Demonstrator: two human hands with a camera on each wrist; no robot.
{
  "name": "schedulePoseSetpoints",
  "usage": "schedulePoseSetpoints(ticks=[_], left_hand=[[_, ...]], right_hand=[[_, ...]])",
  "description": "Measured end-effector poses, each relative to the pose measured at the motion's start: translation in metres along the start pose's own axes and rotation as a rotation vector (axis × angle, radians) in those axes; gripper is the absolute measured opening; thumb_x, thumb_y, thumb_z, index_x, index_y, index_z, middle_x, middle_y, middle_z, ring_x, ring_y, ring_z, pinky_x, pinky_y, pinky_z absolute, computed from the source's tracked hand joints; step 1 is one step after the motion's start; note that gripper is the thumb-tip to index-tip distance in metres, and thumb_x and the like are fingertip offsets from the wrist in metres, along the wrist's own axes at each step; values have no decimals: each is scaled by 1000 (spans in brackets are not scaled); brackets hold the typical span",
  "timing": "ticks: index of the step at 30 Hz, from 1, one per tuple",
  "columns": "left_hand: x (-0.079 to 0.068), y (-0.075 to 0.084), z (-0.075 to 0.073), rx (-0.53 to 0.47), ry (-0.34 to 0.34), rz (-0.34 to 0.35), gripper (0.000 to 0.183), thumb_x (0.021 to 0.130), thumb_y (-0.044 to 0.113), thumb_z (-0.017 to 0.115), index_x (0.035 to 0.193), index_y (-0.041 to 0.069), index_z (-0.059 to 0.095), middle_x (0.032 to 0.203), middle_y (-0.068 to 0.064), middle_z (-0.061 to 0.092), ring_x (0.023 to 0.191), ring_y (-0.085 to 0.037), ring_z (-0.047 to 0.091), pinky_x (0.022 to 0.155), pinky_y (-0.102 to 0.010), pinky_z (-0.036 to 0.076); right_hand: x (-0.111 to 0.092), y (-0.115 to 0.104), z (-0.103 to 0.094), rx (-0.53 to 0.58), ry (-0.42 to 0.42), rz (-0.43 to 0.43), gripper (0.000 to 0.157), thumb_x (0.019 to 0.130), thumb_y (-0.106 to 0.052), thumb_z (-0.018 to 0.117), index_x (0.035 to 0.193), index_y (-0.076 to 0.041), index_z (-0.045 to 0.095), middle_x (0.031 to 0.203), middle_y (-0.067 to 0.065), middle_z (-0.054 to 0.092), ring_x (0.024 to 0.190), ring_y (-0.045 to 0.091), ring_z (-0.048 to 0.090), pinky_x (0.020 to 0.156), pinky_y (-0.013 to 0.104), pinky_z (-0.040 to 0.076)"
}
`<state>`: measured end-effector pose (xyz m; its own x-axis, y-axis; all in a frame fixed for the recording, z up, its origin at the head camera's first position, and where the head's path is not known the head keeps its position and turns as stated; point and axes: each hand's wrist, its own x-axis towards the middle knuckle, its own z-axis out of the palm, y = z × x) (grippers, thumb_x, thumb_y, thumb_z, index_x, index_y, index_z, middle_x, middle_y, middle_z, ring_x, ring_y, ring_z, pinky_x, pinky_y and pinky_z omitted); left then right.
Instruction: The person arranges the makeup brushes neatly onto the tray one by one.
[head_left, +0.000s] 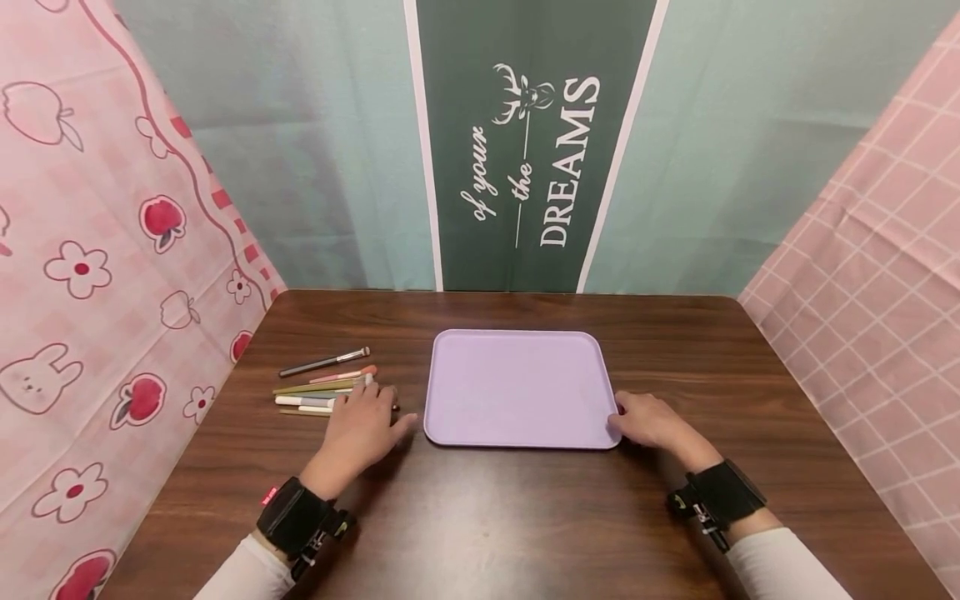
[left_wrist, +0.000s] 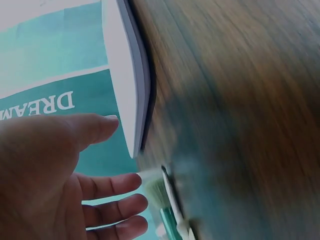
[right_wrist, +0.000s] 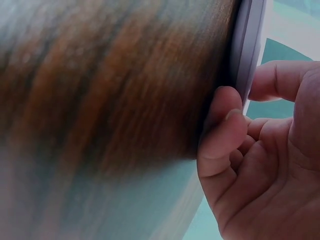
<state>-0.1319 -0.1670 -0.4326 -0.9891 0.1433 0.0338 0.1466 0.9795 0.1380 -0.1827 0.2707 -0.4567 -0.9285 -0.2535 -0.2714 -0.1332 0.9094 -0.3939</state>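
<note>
A lilac rectangular tray [head_left: 521,387] lies flat on the dark wooden table. At its near right corner my right hand [head_left: 647,418] grips the rim. In the right wrist view, the thumb [right_wrist: 280,80] is on one side of the tray edge [right_wrist: 246,50] and curled fingers are on the other. My left hand [head_left: 363,425] reaches over several makeup brushes [head_left: 311,389] left of the tray, its fingers spread and nothing held. The left wrist view shows its loosely bent fingers [left_wrist: 115,207] beside a green-handled brush [left_wrist: 170,222]. Part of the brush pile is hidden under that hand.
One dark-handled makeup brush [head_left: 322,362] lies apart, behind the others. A printed curtain [head_left: 510,167] hangs along the table's far edge [head_left: 510,293]. Pink patterned cloths stand at the left [head_left: 82,333] and right [head_left: 862,250].
</note>
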Motion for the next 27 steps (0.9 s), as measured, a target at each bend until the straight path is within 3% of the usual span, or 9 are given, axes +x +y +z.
schedulePoseSetpoints(ticks=[6,13,16,23,27], left_hand=[[-5,-13,-5,5,17,5,50,93,45,69,113,0,63,123,-23,62,118,-40,55,89,-59,42],[-13,-29,-8,-3,15,-11,62,89,45,74,126,-3,61,124,-23,60,122,-42,52,91,-64,40],[-17,-35,-9,-22,18,-20,59,87,44,75,122,-2,62,123,-23,59,123,-44,51,92,-66,39],[-24,-47,-13,-28,23,-24,63,86,39,77,129,-4,59,133,-27,56,127,-47,50,97,-69,37],[-29,-54,-14,-20,28,-23,60,85,37,78,126,-3,60,129,-26,59,123,-47,53,95,-68,39]], right_hand=[[-1,0,2,-2,9,-1,14,91,-20,61,91,-6,58,73,4,55,64,19,53,58,33,42],[-2,-3,2,-9,12,-7,14,92,-20,61,92,-6,59,73,4,54,66,19,52,59,33,41],[-2,-2,1,-14,18,-17,15,92,-20,61,93,-5,59,74,4,54,66,20,52,58,33,40],[-2,-1,0,-17,26,-13,15,92,-21,62,92,-6,59,74,4,54,66,20,52,59,33,40],[-2,1,1,-12,25,-14,16,92,-21,62,93,-5,59,74,4,54,66,20,52,58,33,39]])
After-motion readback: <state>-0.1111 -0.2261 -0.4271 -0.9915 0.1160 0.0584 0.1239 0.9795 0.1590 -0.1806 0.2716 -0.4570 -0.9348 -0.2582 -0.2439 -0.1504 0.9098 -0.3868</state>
